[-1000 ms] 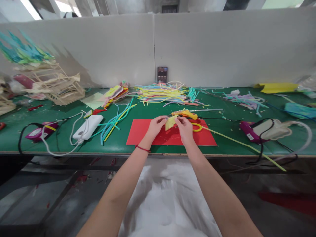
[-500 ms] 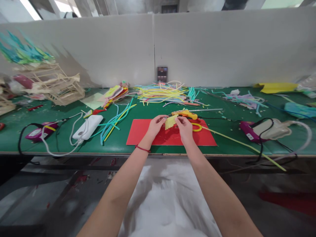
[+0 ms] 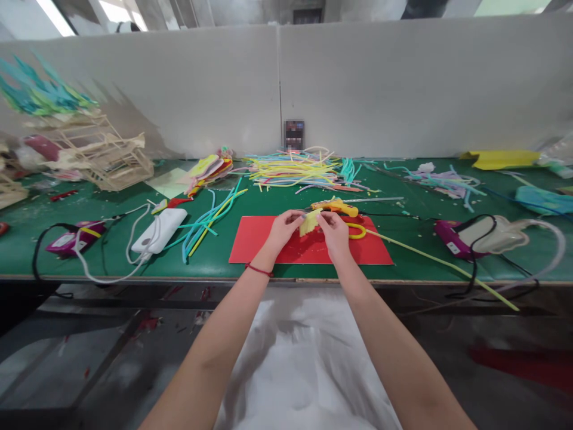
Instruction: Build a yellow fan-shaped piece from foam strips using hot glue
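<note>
Both my hands meet over a red mat [image 3: 255, 239] on the green table. My left hand [image 3: 283, 229] and my right hand [image 3: 333, 232] pinch a small pale yellow ridged piece [image 3: 309, 222] between their fingertips, one on each side. Just behind it lies a yellow and orange glue gun [image 3: 335, 207]. A yellow loop [image 3: 357, 230] on a long thin yellow stick [image 3: 447, 266] rests on the mat by my right hand and runs off to the right.
A heap of coloured pipe cleaners [image 3: 290, 167] lies at the back. A white power bank [image 3: 159, 230] with cables sits left, near a purple glue gun [image 3: 74, 236]. Another purple glue gun [image 3: 452, 237] is right. Wooden stick frames [image 3: 107, 155] stand far left.
My right hand's fingers have shifted slightly along the yellow piece, which now sits a little smaller between my fingertips. The arms and everything else have stayed put.
</note>
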### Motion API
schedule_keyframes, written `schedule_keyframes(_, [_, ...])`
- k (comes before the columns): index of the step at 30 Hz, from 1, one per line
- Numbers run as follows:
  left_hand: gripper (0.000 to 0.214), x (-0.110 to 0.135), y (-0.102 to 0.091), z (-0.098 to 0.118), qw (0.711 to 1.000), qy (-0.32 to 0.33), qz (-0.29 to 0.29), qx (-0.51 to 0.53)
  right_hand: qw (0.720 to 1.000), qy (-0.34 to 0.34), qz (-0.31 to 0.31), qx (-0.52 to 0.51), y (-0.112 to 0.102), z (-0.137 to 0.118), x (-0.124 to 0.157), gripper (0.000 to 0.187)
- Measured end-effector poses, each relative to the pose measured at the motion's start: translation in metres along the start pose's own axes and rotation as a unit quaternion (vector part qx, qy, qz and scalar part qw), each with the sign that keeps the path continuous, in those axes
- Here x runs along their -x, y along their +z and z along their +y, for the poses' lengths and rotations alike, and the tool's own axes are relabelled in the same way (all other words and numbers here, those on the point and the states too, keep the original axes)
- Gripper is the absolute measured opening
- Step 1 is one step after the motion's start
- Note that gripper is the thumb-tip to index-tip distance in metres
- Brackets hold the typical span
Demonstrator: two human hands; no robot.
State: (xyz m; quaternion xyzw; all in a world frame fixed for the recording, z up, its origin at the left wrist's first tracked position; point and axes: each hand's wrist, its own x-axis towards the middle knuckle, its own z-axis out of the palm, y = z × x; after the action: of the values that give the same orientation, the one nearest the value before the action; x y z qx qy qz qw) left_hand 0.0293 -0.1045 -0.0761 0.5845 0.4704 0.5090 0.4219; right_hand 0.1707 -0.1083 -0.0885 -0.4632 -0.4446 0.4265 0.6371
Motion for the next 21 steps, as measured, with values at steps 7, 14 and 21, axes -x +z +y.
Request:
schedule_keyframes(7, [0.013, 0.0009, -0.0019, 0.0006, 1.000, 0.006, 0.019, -0.019, 1.000, -0.022, -0.018, 0.007, 0.0000, 0.0012, 0.0001, 0.030])
schedule_keyframes(14, [0.013, -0.0002, -0.0001, -0.0022, 1.000, -0.004, 0.025, 0.018, 1.000, -0.013, 0.005, -0.004, -0.0012, 0.0024, -0.0005, 0.034])
schedule_keyframes(21, [0.013, 0.0006, 0.0000, -0.0013, 1.000, 0.009, 0.018, -0.007, 1.000, -0.011, 0.028, -0.006, -0.0017, 0.0007, -0.0004, 0.037])
